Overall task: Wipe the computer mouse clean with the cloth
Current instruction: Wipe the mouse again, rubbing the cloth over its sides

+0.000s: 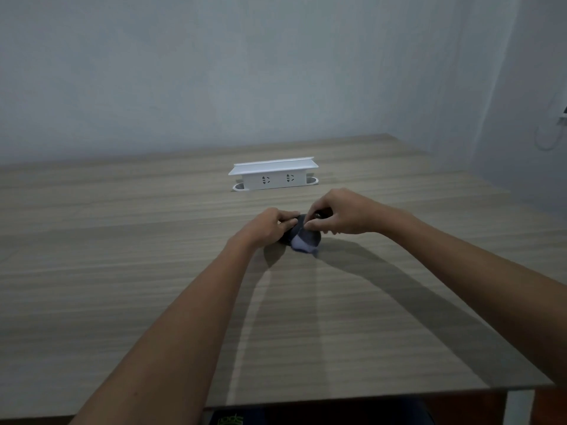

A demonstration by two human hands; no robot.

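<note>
At centre frame, a dark mouse [320, 215] sits mostly hidden between two hands on a wooden desk [122, 271], the right hand [340, 216] pinching it while the left hand [270, 225] grips a bluish cloth [303, 240] bunched against it. A white socket box [273, 176] stands beyond, toward the wall (well apart). The pinch looks light, so a firm wipe could likely twist the mouse loose or skid it across the desk.
</note>
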